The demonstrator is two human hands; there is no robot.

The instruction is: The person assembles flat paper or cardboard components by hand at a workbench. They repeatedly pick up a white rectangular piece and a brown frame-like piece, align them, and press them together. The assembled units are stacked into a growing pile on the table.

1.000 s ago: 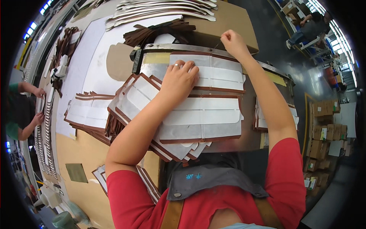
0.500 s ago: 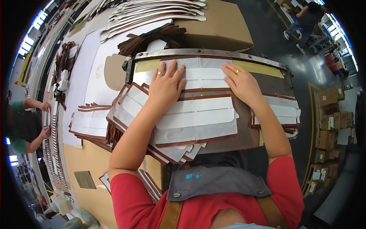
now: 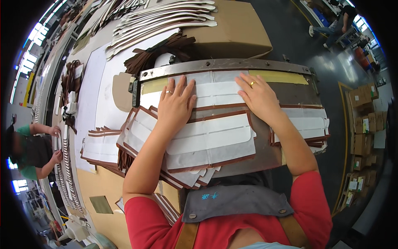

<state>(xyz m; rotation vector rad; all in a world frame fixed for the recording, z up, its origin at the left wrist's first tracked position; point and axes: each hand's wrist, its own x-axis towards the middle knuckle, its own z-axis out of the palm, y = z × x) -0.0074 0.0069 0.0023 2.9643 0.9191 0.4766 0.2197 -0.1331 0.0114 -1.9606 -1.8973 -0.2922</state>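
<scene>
Head view: white, brown-edged panel (image 3: pixel 217 99) lies flat on the metal plate (image 3: pixel 267 153), just near side of the metal bar (image 3: pixel 232 64). Your left hand (image 3: pixel 173 108) rests on its left part, fingers spread; your right hand (image 3: pixel 261 99) covers its right end, fingers slightly parted, neither pinching. Progress, judged: this panel is laid in place; the nearer pile (image 3: pixel 211 147) looks left to handle. Right-hand stack (image 3: pixel 306 124): done or waiting, cannot tell. Long axis runs left–right, roughly parallel to the bar; grey strip faces the bar, white flap faces you.
</scene>
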